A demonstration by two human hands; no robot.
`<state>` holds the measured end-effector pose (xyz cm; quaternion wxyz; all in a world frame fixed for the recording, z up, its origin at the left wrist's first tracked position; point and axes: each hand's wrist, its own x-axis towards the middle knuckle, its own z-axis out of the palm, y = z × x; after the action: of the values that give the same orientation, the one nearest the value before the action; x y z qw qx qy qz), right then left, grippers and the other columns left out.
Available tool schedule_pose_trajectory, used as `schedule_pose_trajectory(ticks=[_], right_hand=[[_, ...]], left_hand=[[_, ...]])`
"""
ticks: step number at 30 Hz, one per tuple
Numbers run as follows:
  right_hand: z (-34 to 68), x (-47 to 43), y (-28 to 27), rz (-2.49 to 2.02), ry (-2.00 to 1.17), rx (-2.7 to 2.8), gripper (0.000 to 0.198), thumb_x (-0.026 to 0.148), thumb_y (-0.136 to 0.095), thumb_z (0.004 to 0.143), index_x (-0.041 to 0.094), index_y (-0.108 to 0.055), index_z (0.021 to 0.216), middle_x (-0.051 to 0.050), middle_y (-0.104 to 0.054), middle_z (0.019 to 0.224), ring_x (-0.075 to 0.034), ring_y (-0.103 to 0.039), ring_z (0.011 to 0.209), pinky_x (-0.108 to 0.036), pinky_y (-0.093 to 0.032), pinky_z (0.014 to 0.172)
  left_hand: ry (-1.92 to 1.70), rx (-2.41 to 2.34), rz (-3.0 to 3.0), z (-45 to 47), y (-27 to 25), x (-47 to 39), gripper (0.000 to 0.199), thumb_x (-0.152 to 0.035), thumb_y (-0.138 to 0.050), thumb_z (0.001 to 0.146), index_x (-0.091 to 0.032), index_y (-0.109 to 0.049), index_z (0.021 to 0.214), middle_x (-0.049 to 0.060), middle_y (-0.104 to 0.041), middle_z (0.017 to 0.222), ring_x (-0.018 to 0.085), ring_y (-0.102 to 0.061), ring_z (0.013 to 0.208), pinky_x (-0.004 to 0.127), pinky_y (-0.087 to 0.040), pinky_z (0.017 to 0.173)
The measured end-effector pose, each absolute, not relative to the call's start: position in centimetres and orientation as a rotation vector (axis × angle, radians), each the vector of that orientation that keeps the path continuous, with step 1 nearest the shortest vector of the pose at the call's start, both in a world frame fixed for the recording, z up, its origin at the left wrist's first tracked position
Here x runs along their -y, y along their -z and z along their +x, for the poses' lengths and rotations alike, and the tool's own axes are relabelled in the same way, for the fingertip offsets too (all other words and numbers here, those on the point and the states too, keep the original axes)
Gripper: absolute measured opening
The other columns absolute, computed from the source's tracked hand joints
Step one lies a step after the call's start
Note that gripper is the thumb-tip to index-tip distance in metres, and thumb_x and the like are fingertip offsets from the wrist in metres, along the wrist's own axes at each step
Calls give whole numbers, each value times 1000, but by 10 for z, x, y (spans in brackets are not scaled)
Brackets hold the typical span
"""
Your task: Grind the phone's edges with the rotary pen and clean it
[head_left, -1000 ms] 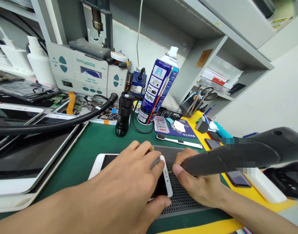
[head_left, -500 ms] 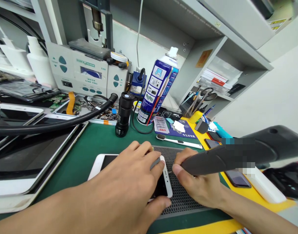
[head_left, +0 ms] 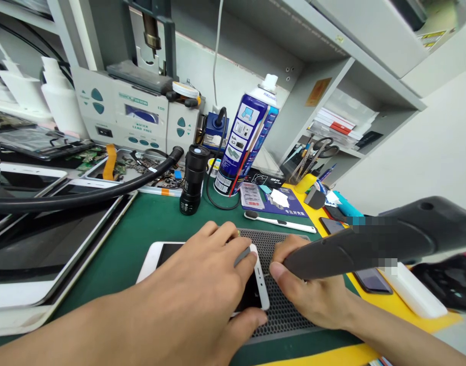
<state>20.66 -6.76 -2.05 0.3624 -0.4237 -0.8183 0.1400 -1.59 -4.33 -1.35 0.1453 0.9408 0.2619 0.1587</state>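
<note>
A white smartphone with a dark screen lies on a black honeycomb mat. My left hand is closed over it, thumb along the near edge and fingers across the screen. Between those fingers shows a thin grey flat piece; its kind is unclear. To the right, my right hand is wrapped around a dark grey handheld tool with a thick body. Its tip points at the phone's right end, where a thin shaft shows faintly; whether it touches the phone I cannot tell.
A black flashlight and a blue spray can stand behind the phone. A white toothbrush-like brush lies beyond the mat. Tablets are stacked at left, crossed by a black hose. A soldering station stands at the back.
Both hands hold nearly the same positions. The tool's front end has dipped very slightly; the phone has not visibly moved.
</note>
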Motion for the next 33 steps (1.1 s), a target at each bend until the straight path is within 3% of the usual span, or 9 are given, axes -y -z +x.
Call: schedule_pose_trajectory(ticks=[33], right_hand=[[208,67,24,-1095,-356,2111,10,20,-64,91,22,-57,84,4,-61,73,-10,-59,60,-21,-51,56]], left_hand=[[-499,-749,2707,-17,16,44,33,-47,-55,97,-18,-68,103,9,-66,104,33,-55,114,55,-41,104]])
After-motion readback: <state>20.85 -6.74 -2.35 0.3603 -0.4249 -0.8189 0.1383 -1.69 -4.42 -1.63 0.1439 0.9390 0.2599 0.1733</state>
